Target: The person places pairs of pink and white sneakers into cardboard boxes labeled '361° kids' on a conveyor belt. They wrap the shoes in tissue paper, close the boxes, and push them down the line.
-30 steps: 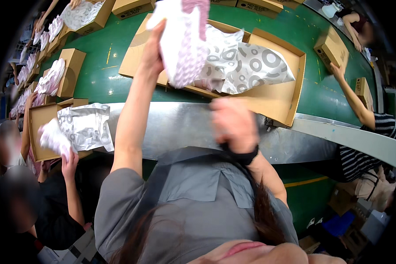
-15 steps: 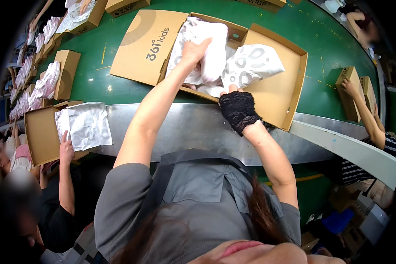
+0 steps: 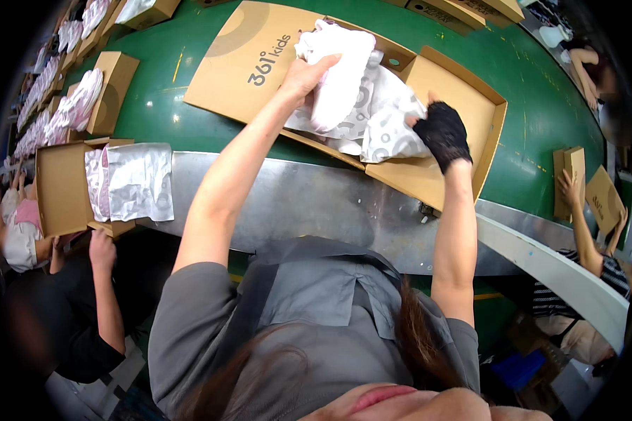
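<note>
Hands are apart at one open box point(image 3: 467, 91): at its left part, one left hand point(image 3: 307, 76) stays clamped on one white shoe point(image 3: 344, 70) inside; right of that, patterned paper point(image 3: 395, 112), sheets uncountable; one black-gloved right hand point(image 3: 442, 132) has shifted from the box's near edge to the paper's right end, grip unclear, suggesting attention to the paper.

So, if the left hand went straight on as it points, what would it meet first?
The white-and-pink shoe: the left hand seems to touch it, though depth is unclear.
</note>
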`<action>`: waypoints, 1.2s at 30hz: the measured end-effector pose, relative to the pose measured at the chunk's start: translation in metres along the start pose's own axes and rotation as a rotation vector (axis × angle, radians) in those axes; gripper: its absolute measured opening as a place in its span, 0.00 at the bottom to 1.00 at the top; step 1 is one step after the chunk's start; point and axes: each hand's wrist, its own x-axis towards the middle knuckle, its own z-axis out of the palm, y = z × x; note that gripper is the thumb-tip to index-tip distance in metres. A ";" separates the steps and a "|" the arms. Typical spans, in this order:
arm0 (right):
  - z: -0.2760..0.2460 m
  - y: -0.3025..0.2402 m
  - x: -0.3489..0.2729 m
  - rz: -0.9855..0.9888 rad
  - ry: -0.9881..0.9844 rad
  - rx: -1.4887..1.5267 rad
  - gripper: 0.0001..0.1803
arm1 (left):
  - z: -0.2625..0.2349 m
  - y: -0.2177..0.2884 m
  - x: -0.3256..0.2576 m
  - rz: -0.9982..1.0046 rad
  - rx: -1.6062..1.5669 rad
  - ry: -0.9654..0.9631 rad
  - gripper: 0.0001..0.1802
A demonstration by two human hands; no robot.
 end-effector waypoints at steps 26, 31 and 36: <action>0.091 0.001 -0.143 0.779 0.058 1.872 0.30 | 0.048 -0.038 -0.007 -0.108 0.704 -0.341 0.25; 0.044 -0.029 -0.080 0.277 0.637 1.082 0.30 | 0.002 -0.009 -0.062 0.041 0.197 -0.225 0.17; 0.099 -0.033 -0.044 -0.257 0.425 -0.491 0.33 | -0.019 -0.023 -0.109 0.159 0.233 0.243 0.30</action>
